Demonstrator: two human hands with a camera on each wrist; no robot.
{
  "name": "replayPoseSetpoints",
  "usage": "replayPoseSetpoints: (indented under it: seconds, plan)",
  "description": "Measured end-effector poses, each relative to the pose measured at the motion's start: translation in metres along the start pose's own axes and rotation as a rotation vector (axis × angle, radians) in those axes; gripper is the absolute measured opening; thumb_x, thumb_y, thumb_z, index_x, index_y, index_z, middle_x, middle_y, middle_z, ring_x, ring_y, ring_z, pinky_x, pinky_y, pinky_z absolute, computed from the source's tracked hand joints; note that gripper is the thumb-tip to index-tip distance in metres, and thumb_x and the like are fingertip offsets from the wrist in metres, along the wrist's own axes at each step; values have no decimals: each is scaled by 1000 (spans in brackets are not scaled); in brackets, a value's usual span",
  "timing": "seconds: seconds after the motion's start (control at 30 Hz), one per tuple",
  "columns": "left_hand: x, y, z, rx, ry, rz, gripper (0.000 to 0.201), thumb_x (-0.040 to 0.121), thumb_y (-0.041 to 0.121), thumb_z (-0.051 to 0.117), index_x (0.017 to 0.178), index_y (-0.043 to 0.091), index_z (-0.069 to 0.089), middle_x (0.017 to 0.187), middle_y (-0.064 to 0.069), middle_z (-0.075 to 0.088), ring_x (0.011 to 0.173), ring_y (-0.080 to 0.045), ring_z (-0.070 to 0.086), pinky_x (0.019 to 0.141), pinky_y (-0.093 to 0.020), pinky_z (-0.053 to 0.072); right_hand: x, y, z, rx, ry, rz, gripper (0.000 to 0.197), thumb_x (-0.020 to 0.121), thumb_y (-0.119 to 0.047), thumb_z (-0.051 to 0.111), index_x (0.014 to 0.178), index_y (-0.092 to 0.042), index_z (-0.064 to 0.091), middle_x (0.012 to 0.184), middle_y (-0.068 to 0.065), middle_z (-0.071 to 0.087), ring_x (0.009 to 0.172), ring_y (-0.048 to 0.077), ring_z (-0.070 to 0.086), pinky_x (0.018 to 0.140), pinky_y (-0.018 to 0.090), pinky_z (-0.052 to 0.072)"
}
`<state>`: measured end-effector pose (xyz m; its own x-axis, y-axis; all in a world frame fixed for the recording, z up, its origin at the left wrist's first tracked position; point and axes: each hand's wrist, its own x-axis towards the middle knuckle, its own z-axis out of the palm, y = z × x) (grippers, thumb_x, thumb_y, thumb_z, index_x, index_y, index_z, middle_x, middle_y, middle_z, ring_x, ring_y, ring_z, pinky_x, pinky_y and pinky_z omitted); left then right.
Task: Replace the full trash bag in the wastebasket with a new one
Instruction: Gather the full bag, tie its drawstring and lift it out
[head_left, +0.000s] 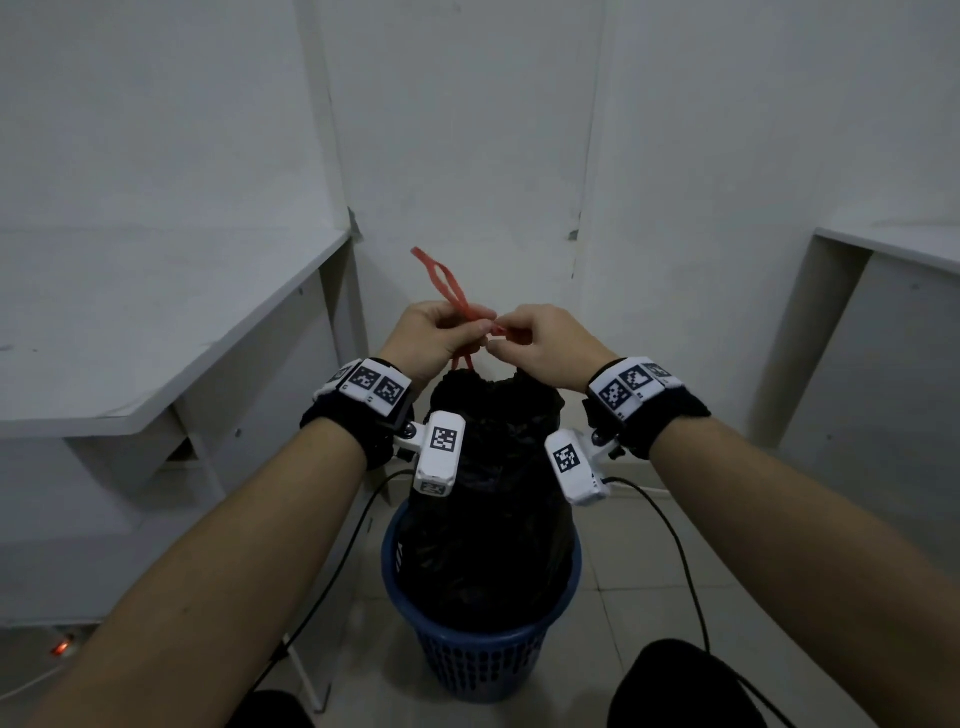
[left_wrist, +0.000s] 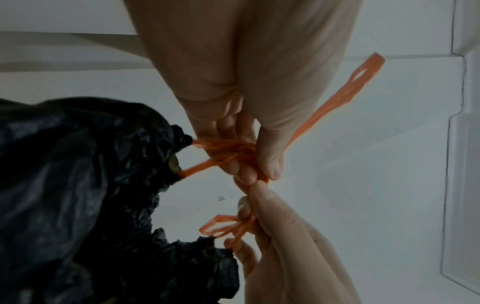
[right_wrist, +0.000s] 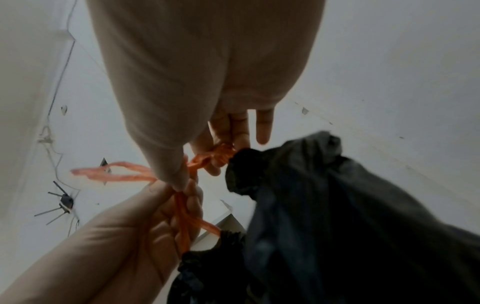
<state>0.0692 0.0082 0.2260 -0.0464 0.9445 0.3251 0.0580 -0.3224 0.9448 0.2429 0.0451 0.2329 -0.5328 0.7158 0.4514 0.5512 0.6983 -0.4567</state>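
Note:
A full black trash bag (head_left: 493, 499) stands in the blue perforated wastebasket (head_left: 480, 660) on the floor, its mouth gathered shut. Just above the bag both hands meet on its orange drawstring (head_left: 441, 280). My left hand (head_left: 475, 325) pinches the strands, and one loop sticks up past its fingers. My right hand (head_left: 501, 338) pinches the other loop close beside it. In the left wrist view the left hand (left_wrist: 261, 174) grips strands coming from the bag (left_wrist: 78, 185). The right wrist view has the right hand (right_wrist: 194, 170) holding strands near the bag (right_wrist: 337, 205).
White desks stand at the left (head_left: 156, 332) and the right (head_left: 893, 244), with a white wall behind. The basket sits on a tiled floor (head_left: 649, 561) between them. Black cables hang from both wrists. A power strip with a red light (head_left: 61, 648) lies at the lower left.

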Motion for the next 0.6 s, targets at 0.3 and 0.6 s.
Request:
replayPoseSetpoints:
  seconds: [0.3,0.6]
  plan:
    - [-1,1,3,-15,33,-28,13,93,9,60,101,7,71,92,-7,74,77,-13,67,75,-23,54,1,-4,-17,-154,60,19,23,92,-31,67,109,-19,77,94,1,73,86,13,64,70,16,41]
    - [2,-7,-3,-157,90,-88,15,94,12,58,102,7,70,99,-9,72,93,-17,68,83,-28,52,-4,0,-34,-32,66,176,18,90,-32,70,93,-16,78,72,-12,64,64,-3,55,58,9,36]
